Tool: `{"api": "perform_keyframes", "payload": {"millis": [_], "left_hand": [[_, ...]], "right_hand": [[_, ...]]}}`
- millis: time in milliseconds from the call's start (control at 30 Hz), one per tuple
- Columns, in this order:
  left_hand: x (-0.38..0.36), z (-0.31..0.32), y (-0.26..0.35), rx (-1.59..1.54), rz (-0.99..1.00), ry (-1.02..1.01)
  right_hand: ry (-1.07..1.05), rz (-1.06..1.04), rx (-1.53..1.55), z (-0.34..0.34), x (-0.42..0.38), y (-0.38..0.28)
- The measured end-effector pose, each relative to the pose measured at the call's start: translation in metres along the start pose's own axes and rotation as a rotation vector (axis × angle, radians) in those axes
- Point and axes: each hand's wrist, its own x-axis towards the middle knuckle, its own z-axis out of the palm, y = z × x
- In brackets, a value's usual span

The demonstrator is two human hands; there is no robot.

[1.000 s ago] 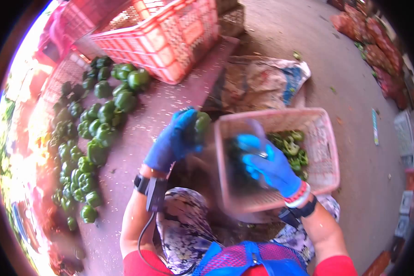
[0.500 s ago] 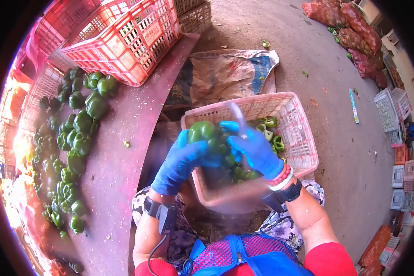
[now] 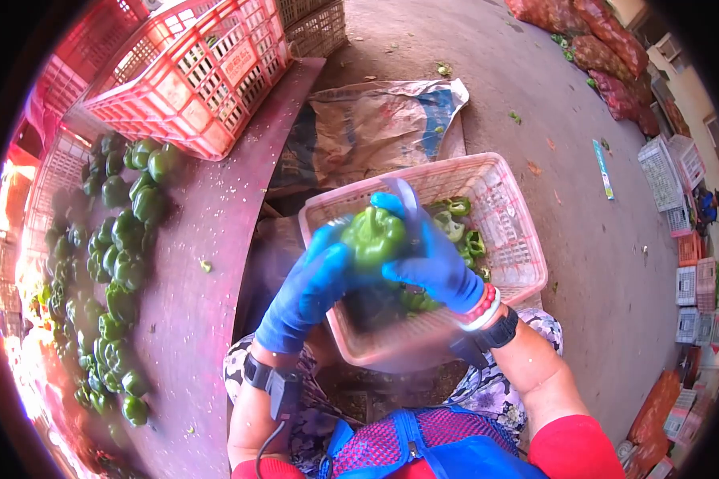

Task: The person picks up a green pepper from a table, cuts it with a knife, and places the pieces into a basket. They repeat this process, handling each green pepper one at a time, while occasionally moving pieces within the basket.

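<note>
A whole green bell pepper (image 3: 373,237) is held stem upward over the crate. My left hand (image 3: 319,263), in a blue glove, wraps round its left side. My right hand (image 3: 439,259), also gloved in blue, is closed at the pepper's right side, fingers touching it. From this hand rises the blurred, pale curved blade of a knife (image 3: 404,194); its handle is hidden in the glove. Below the hands stands a pink plastic crate (image 3: 519,239) with cut green pepper pieces (image 3: 473,242) inside.
On the left, a pinkish board (image 3: 196,319) carries many green peppers (image 3: 120,303). A red crate (image 3: 216,88) stands at its far end. Beyond the pink crate lies a crumpled sack (image 3: 367,132). Filled net sacks (image 3: 595,52) and stacked crates (image 3: 663,176) line the right side.
The pepper has been turned so its stem end shows, and it sits slightly further right. My right hand has closed in from beside the pepper to touch it. The view has shifted slightly.
</note>
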Motion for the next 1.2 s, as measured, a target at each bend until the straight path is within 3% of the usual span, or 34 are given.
{"api": "perform_keyframes", "payload": {"millis": [67, 133, 167, 233, 300, 367, 467, 533, 600, 700, 900, 1000, 1100, 1200], "left_hand": [[-0.006, 0.0, -0.001, 0.125, -0.081, -0.049], [-0.012, -0.001, 0.008, -0.169, -0.214, -0.128], [-0.013, -0.006, 0.003, -0.179, -0.192, -0.037], [-0.012, -0.013, -0.002, 0.701, 0.14, -0.057], [-0.01, -0.014, 0.0, 0.692, 0.203, -0.02], [-0.003, -0.007, 0.004, -0.206, -0.014, 0.066], [0.004, -0.02, 0.003, -0.158, 0.052, 0.117], [0.008, -0.024, 0.003, -0.17, 0.034, 0.092], [0.012, -0.027, 0.002, -0.124, -0.003, 0.097], [0.013, -0.027, -0.007, -0.067, -0.036, 0.141], [0.018, -0.022, -0.008, -0.156, -0.102, 0.138], [0.019, 0.001, -0.004, 0.144, -0.127, 0.262], [0.02, -0.014, -0.03, 0.326, -0.018, 0.318], [0.012, 0.01, -0.02, 1.15, 0.172, 0.373]], "right_hand": [[-0.08, -0.018, -0.173, 0.002, -0.002, -0.004], [-0.202, -0.03, -0.418, -0.001, 0.0, -0.007], [-0.191, -0.032, -0.433, 0.002, 0.002, -0.007], [-0.092, -0.097, -0.224, 0.009, 0.004, 0.002], [-0.003, 0.065, -0.141, 0.003, 0.004, 0.005], [0.07, 0.457, -0.187, -0.023, 0.001, 0.0], [0.215, 0.35, -0.075, -0.015, 0.001, 0.011], [0.147, 0.336, -0.381, -0.002, -0.003, 0.0], [0.02, -0.019, -0.852, -0.004, -0.008, 0.019], [0.027, -0.157, -0.892, 0.001, -0.011, 0.034], [0.042, -0.152, -0.861, 0.006, -0.015, 0.027], [0.021, 0.164, -0.996, 0.008, -0.017, 0.018], [0.042, 0.155, -1.062, 0.003, -0.022, 0.037], [0.053, 0.228, -1.076, 0.001, -0.028, 0.057]]}}
